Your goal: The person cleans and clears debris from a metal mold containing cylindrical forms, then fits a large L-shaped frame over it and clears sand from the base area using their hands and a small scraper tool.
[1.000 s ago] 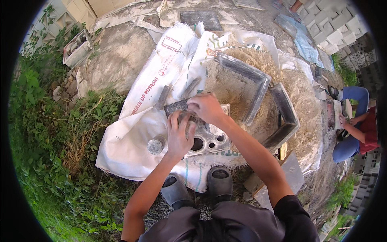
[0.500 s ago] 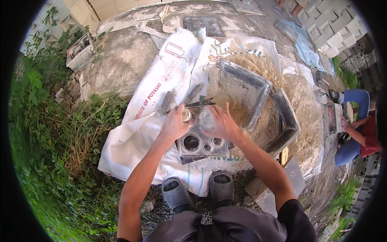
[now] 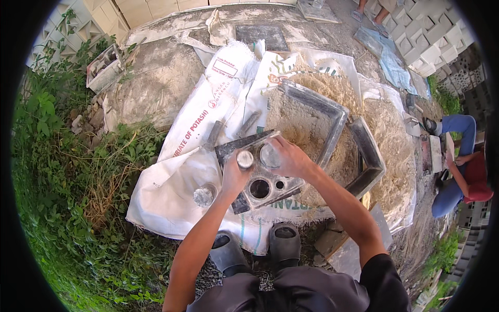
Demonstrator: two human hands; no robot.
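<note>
A grey block-shaped mould (image 3: 280, 195) with round holes lies on a dark plate (image 3: 241, 205) in front of my feet. My left hand (image 3: 235, 176) is closed round a small dusty cylinder (image 3: 245, 159) at the mould's left side. Against a wider dusty cylinder (image 3: 270, 156) on the mould's far part, my right hand (image 3: 294, 157) curls its fingers; the fingertips reach the far edge. Another dusty cylinder (image 3: 203, 195) stands on the white sack, left of my left wrist. Whether the held cylinders sit in holes is hidden.
White printed sacks (image 3: 182, 169) cover the ground, with sandy powder (image 3: 332, 83) heaped on them. Angled metal frames (image 3: 319, 99) and two short bars (image 3: 249, 122) lie beyond. Weeds (image 3: 67, 208) grow at left. A co-worker (image 3: 470, 171) sits at far right; another person's feet (image 3: 379, 23) stand beyond.
The mould has turned counterclockwise and its near side has shifted right. My left hand has moved slightly right and nearer me. The cylinder on the sack now shows beside my left forearm.
</note>
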